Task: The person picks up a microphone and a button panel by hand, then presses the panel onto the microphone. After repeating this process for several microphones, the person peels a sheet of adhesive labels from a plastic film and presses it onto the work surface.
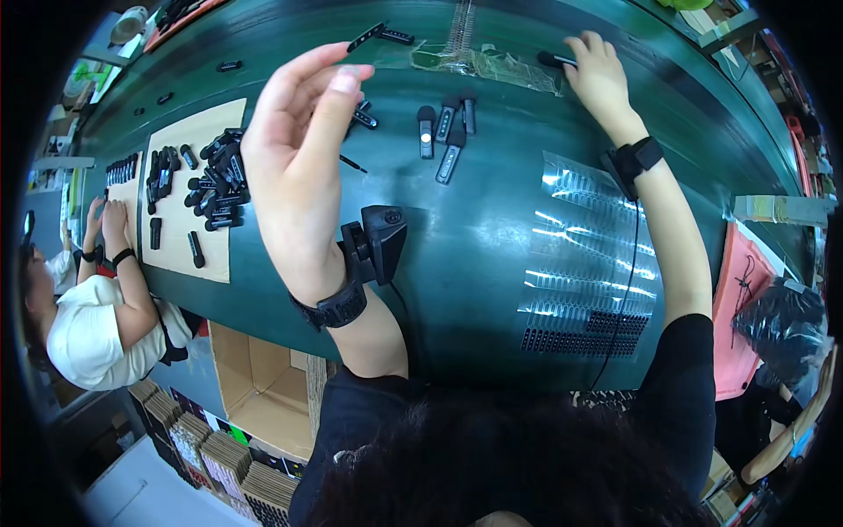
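Spanning most of the frame, a green worktable (479, 250) lies beneath. Left of centre, the left hand (299, 145) curls its fingers narrowly, a black bar-shaped device (366, 38) beside the index fingertip. Upper right, the right hand (601, 79) bends its fingers about the tail of a black mini microphone (553, 60); I cannot tell whether either grips.

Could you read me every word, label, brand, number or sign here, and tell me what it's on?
No text can be read in this view.
Small black microphones on the green table: pale marks, too small to read.
Black microphone at the right hand: no legible lettering.
Boxy black device on the left wrist: small mark, unreadable.
Cardboard stacks below the table: too small and blurred.
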Available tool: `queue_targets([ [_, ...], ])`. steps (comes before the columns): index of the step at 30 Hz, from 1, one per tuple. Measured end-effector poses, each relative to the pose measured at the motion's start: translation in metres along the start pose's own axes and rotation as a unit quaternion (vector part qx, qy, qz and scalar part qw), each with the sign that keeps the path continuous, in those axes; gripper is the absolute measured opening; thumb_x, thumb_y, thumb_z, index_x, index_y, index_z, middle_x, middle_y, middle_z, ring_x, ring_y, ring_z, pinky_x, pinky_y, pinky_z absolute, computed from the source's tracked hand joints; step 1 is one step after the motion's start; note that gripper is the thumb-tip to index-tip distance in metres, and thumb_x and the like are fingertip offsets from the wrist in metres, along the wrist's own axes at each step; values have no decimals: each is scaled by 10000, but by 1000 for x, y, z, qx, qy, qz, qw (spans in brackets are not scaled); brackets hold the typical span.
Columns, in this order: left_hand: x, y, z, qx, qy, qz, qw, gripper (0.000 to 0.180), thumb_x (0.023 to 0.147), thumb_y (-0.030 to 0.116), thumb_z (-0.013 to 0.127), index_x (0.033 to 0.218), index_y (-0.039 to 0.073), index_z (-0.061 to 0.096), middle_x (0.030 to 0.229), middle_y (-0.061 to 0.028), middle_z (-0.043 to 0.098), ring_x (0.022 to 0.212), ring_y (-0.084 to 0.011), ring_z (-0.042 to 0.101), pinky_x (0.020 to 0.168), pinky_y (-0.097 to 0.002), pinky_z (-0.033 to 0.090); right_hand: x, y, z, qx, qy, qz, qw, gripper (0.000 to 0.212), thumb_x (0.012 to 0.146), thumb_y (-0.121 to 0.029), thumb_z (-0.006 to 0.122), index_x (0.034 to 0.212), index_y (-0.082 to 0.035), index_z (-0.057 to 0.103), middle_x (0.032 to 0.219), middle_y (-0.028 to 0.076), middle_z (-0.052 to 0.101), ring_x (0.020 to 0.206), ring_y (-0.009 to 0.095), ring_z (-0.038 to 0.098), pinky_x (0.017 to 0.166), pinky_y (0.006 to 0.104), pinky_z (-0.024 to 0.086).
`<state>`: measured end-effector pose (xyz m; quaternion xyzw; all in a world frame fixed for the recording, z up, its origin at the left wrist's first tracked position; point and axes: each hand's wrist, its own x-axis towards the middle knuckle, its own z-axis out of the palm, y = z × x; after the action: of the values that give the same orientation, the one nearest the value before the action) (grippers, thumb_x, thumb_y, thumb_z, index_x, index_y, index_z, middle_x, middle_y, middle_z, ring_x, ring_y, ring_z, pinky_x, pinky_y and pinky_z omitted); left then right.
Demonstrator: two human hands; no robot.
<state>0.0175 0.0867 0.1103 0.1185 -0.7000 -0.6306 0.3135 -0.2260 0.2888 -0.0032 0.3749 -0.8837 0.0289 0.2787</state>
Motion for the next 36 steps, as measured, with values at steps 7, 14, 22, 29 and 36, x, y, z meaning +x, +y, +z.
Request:
queue_targets([
  [7, -3, 10, 2, -3, -2, 11, 1000, 174, 799, 62, 547, 954, -17, 554, 824, -34, 578, 748, -60, 508, 682, -166, 387, 6, -102, -35, 151, -130, -345, 917, 205, 695, -66, 489, 897, -77, 523, 1011, 72, 486, 907, 222, 499, 740, 304, 437],
  [14, -9, 17, 8, -7, -23, 19, 1000, 129, 785, 69, 564, 889, -6, 574, 801, -18, 565, 732, -52, 490, 642, -156, 358, 1, -94, -44, 188, -166, -318, 914, 216, 699, -47, 513, 915, -51, 502, 932, 88, 523, 853, 219, 536, 702, 299, 453],
  [22, -17, 28, 17, 57, -131, 8, 990, 40, 723, -19, 570, 746, 2, 545, 712, -6, 495, 688, -72, 444, 617, -178, 316, -25, -92, -139, 754, -27, 183, 630, 219, 787, 23, 517, 1002, 35, 472, 893, 152, 559, 765, 183, 598, 654, 244, 494],
  [29, -30, 27, 45, -132, -216, -34, 967, 144, 656, -75, 577, 614, 29, 488, 621, 19, 415, 577, -65, 349, 548, -197, 267, -62, -99, -171, 663, 134, 115, 728, 318, 664, 70, 642, 942, 86, 488, 872, 173, 578, 775, 205, 606, 654, 247, 510],
  [36, -33, 28, 60, -162, -187, -123, 961, 192, 661, -58, 596, 580, 50, 459, 581, 39, 374, 566, -52, 315, 531, -187, 227, -67, -99, -177, 599, 188, 77, 775, 311, 606, 30, 712, 864, 61, 542, 819, 165, 603, 702, 169, 609, 576, 220, 502],
])
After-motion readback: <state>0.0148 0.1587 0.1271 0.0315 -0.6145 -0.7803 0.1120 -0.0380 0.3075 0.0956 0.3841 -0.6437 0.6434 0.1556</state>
